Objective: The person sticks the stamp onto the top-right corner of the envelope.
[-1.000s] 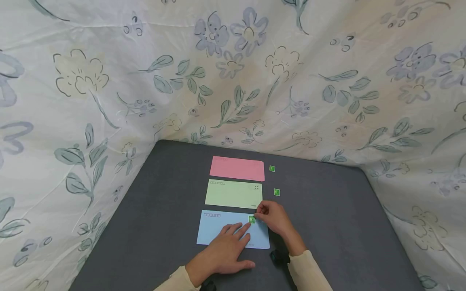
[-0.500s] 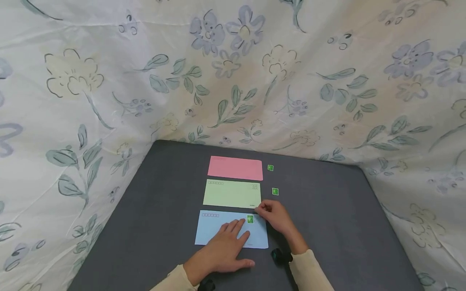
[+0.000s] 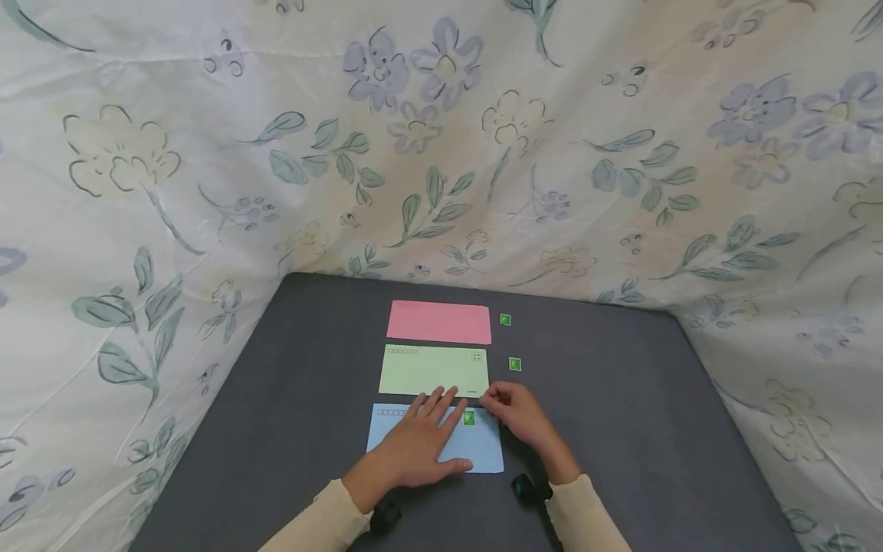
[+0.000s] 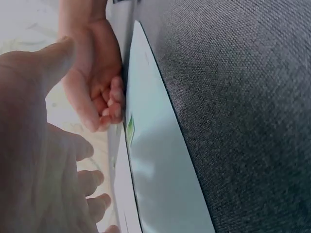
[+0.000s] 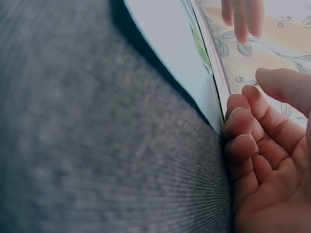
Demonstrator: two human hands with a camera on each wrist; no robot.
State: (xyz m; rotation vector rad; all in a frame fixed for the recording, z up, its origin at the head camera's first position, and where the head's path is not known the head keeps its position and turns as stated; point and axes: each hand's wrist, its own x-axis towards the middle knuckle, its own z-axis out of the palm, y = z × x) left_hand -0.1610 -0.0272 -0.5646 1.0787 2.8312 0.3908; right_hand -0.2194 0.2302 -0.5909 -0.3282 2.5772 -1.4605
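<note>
My left hand (image 3: 412, 445) hovers over the blue envelope (image 3: 483, 452), palm down, fingers spread and fairly straight. In the left wrist view a gap shows between that hand and the paper. A green stamp (image 3: 469, 417) lies on the envelope's upper right part, just right of the left fingertips. My right hand (image 3: 519, 414) rests at the envelope's upper right corner. In the right wrist view its fingers (image 5: 240, 121) are loosely curled beside the edge, and I see nothing held. Above lies the light green envelope (image 3: 431, 372), its lower edge partly covered by left fingertips in view.
A pink envelope (image 3: 438, 322) lies at the back of the dark table (image 3: 621, 429). Two loose green stamps sit right of the envelopes: a far stamp (image 3: 506, 320) and a nearer stamp (image 3: 515, 364). Flowered cloth (image 3: 524, 153) rises around the table.
My left hand has lifted off the blue envelope and moved forward. My right hand has drawn slightly away from the stamp to the envelope's corner. The stamp stays on the envelope.
</note>
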